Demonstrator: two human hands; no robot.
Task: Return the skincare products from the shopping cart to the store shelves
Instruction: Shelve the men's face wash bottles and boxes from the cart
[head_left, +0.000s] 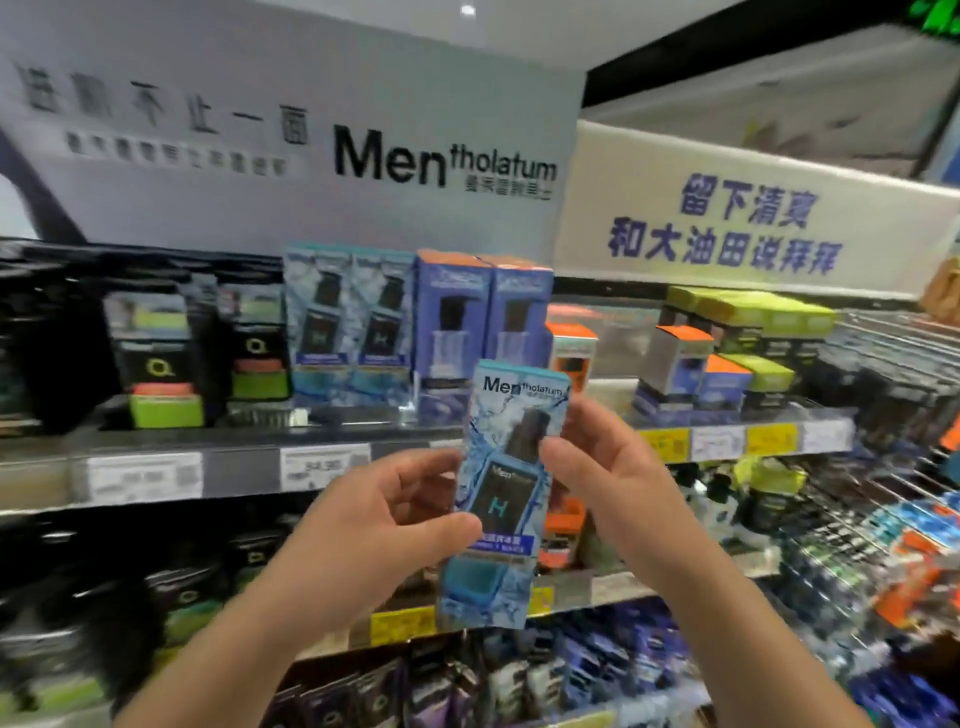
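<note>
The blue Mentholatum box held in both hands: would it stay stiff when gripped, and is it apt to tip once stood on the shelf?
The blue Mentholatum box looks like thin printed carton with flat faces, so probably stiff but crushable. It is tall and narrow, so likely tippy beside the matching boxes.

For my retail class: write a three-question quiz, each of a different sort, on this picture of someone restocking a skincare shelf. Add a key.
1. True or false: the light blue box is held by the left hand alone.
2. Multiple choice: the matching light blue boxes on the top shelf stand (A) left of the purple boxes, (B) among the green-topped boxes, (C) on the shelf below.
3. Fill in: the big sign above the shelf reads ____.

Key:
1. False; the right hand holds it too.
2. A
3. Mentholatum
</note>
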